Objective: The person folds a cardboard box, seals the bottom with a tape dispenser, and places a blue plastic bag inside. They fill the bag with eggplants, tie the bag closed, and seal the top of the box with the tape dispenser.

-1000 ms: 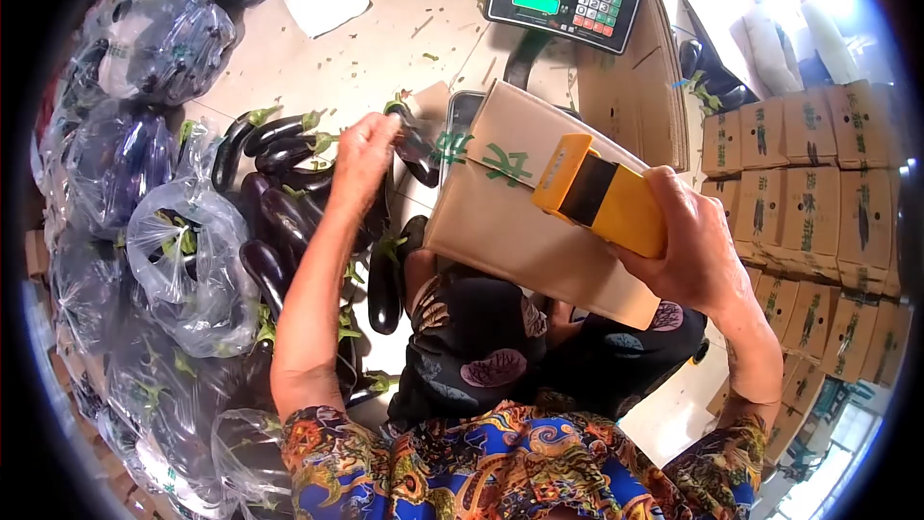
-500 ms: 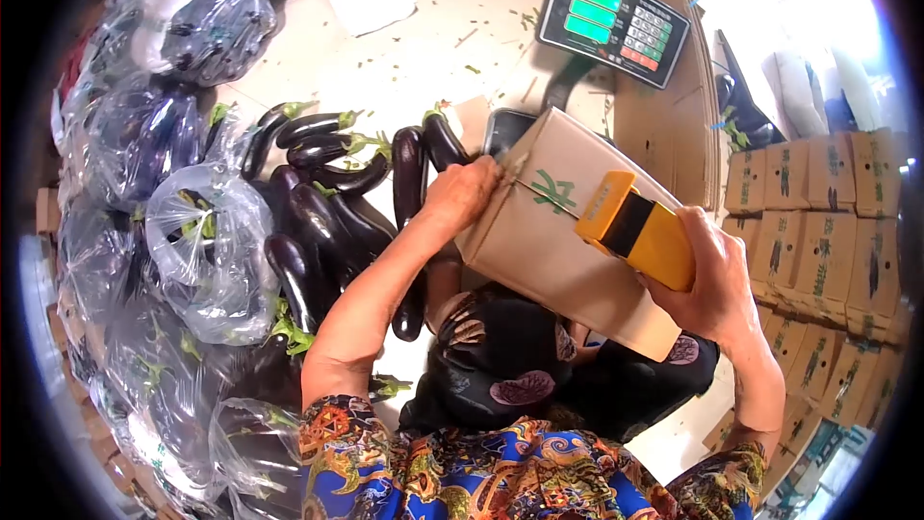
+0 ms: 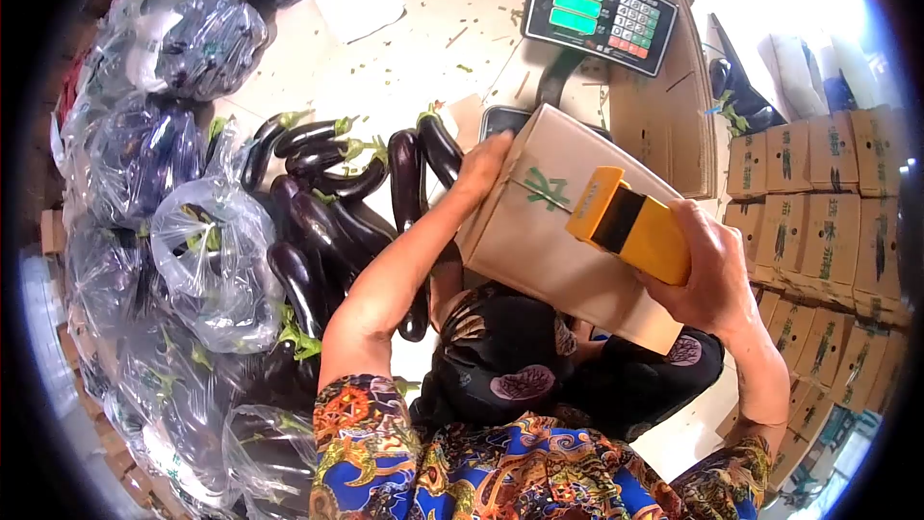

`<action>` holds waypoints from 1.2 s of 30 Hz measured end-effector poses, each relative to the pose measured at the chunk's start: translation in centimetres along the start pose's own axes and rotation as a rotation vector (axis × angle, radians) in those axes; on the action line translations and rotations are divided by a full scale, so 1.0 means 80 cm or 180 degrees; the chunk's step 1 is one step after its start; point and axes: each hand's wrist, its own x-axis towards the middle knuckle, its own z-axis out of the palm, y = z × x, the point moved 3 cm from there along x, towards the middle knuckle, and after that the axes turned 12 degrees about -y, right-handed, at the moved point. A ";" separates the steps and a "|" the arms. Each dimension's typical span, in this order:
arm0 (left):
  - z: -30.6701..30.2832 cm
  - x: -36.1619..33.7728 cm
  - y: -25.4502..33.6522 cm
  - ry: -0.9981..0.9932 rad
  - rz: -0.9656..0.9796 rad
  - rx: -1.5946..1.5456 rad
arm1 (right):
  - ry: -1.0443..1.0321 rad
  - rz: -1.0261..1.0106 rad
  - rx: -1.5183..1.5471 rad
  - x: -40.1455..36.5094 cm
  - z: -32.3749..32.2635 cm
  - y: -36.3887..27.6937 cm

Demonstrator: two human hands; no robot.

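Right of the frame's centre, the right hand point(image 3: 710, 265) has its fingers clamped around a yellow-and-black handheld tool point(image 3: 656, 243) over a brown cardboard box point(image 3: 573, 265), whose upper-left end the left hand point(image 3: 484, 166) touches, its fingers too hidden to judge.

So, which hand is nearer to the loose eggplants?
Left hand: at the end of the cardboard carton, just right of the loose eggplants. Right hand: farther off, gripping the yellow tape dispenser.

left grip point(image 3: 484, 166): fingertips unclear | scale platform point(image 3: 502, 119): partly behind carton point(image 3: 577, 250)
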 end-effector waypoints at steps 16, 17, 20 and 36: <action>0.062 -0.058 0.225 0.0376 0.0312 0.4066 | -0.0182 0.0050 -0.0098 -0.043 -0.024 0.026; 0.063 -0.058 0.226 0.0291 0.0231 0.4127 | -0.0171 0.0055 -0.0148 -0.062 -0.027 0.041; 0.067 -0.060 0.235 0.0226 0.0109 0.4203 | 0.0102 0.0051 -0.0148 -0.128 -0.016 0.094; 0.057 -0.054 0.233 0.0252 0.0743 0.4088 | 0.0709 -0.0170 0.0673 -0.202 0.101 0.225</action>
